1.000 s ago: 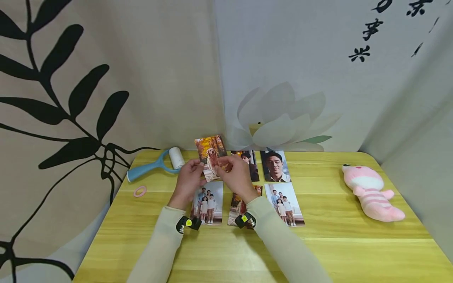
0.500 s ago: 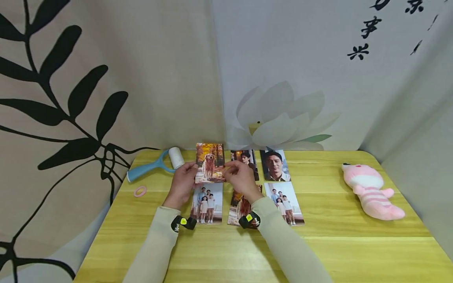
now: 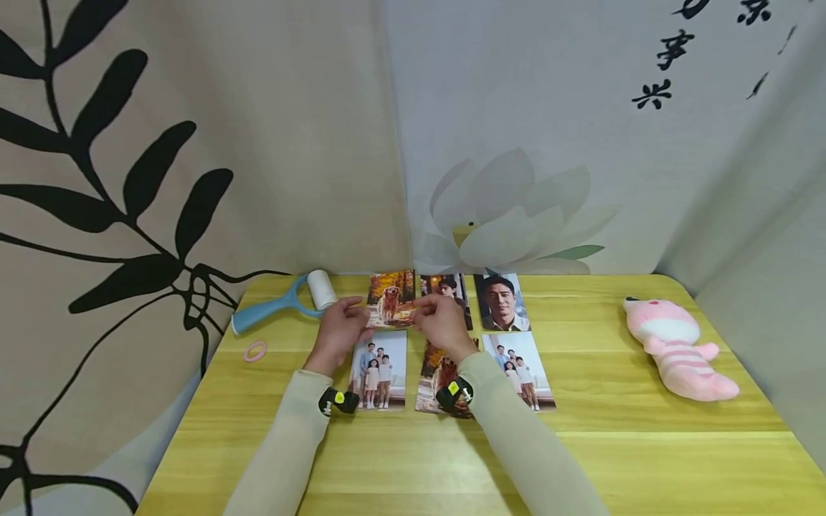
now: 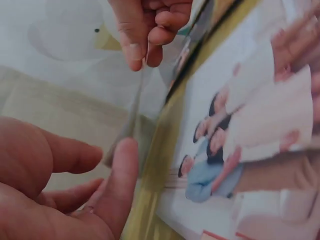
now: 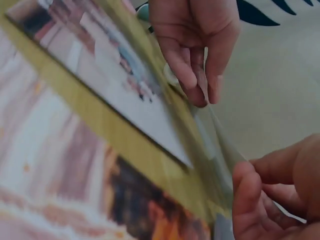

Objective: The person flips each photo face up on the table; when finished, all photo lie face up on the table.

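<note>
A photo of a golden dog is at the back of the table, left of another photo showing a dark-haired person. My left hand pinches its left lower corner between thumb and finger. My right hand pinches the opposite side. In both wrist views the dog photo appears edge-on, a thin pale sheet between the two hands. Its near edge lies close above a family photo. Under my right wrist lies a second dog photo, partly hidden by the hand and wrist camera.
At the right of the group lie a portrait photo and another family photo. A blue-handled lint roller with a white roll and a pink ring are at left. A pink plush toy lies at right. A curtain hangs behind the table.
The dog photo was first tilted and held up, then straightened. It has since come down and slightly right, lying flatter beside the dark-haired person's photo. The left hand shifted right with it.
</note>
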`<action>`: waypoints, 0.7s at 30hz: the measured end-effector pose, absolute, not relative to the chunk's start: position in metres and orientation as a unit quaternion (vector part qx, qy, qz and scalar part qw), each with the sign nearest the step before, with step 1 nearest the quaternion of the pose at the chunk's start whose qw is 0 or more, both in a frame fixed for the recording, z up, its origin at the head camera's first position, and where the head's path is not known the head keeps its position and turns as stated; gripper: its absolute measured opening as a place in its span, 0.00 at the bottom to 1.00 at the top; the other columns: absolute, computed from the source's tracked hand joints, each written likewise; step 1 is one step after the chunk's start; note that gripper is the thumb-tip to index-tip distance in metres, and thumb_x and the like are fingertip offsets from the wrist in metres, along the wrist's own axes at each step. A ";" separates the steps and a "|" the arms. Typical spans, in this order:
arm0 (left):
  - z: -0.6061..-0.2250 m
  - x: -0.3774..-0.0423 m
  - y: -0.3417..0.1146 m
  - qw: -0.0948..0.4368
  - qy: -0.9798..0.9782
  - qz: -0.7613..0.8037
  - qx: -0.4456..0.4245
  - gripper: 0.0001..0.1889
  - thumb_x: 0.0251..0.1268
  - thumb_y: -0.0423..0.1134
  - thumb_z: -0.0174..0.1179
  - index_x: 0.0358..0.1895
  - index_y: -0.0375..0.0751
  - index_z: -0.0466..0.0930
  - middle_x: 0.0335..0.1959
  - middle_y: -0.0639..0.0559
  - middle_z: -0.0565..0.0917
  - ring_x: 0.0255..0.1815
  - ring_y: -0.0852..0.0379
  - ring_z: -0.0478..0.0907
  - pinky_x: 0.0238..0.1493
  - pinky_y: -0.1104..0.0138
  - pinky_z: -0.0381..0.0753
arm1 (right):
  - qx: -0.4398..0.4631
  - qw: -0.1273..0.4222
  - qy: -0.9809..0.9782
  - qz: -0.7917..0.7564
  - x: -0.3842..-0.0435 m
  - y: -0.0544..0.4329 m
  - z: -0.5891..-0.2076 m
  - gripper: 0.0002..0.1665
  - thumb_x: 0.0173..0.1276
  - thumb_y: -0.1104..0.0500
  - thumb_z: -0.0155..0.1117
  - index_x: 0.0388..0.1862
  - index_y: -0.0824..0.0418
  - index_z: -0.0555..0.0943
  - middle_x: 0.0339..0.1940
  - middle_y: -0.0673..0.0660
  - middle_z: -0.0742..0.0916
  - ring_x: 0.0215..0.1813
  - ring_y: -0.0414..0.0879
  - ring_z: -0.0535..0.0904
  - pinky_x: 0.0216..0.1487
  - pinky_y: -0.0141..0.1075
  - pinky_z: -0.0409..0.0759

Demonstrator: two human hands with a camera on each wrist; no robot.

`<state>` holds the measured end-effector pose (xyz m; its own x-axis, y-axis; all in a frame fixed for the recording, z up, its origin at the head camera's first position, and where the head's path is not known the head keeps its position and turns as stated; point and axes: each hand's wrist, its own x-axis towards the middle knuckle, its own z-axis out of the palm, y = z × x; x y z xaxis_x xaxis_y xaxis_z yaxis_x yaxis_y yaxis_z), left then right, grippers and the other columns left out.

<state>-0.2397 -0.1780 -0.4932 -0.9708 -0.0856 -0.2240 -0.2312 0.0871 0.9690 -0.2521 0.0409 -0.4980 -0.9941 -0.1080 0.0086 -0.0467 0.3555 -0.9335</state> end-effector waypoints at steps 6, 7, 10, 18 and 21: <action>-0.493 -0.240 -0.175 0.046 0.803 0.588 -0.081 0.28 0.70 0.26 0.61 0.73 0.28 0.72 0.67 0.30 0.79 0.62 0.36 0.81 0.61 0.53 0.86 | -0.050 0.030 0.853 -0.518 -0.257 0.041 -0.503 0.13 0.71 0.61 0.70 0.51 0.63 0.91 0.38 0.56 0.93 0.31 0.43 0.86 0.30 0.34 0.81; -0.492 -0.240 -0.175 0.044 0.811 0.578 -0.077 0.27 0.69 0.26 0.62 0.72 0.28 0.73 0.67 0.29 0.79 0.65 0.34 0.80 0.63 0.51 0.85 | -0.054 0.033 0.860 -0.507 -0.258 0.040 -0.504 0.13 0.71 0.61 0.71 0.52 0.62 0.91 0.38 0.56 0.93 0.31 0.43 0.85 0.31 0.35 0.80; -0.492 -0.239 -0.173 0.036 0.824 0.561 -0.072 0.27 0.67 0.25 0.65 0.69 0.27 0.76 0.65 0.28 0.81 0.64 0.33 0.81 0.63 0.49 0.84 | -0.076 0.039 0.879 -0.469 -0.260 0.038 -0.504 0.17 0.68 0.60 0.74 0.55 0.61 0.91 0.40 0.55 0.92 0.33 0.43 0.83 0.35 0.38 0.82; -0.495 -0.236 -0.177 0.035 0.837 0.541 -0.078 0.25 0.64 0.24 0.67 0.66 0.30 0.79 0.56 0.32 0.85 0.52 0.40 0.86 0.51 0.58 0.87 | -0.112 0.060 0.899 -0.419 -0.259 0.035 -0.502 0.23 0.68 0.61 0.75 0.62 0.60 0.87 0.45 0.55 0.93 0.43 0.47 0.86 0.46 0.43 0.86; -0.496 -0.235 -0.179 0.040 0.846 0.525 -0.085 0.23 0.64 0.26 0.68 0.63 0.32 0.82 0.54 0.35 0.86 0.49 0.43 0.86 0.48 0.59 0.87 | -0.120 0.068 0.906 -0.401 -0.259 0.035 -0.501 0.23 0.69 0.61 0.74 0.63 0.59 0.87 0.47 0.56 0.92 0.46 0.49 0.86 0.48 0.45 0.86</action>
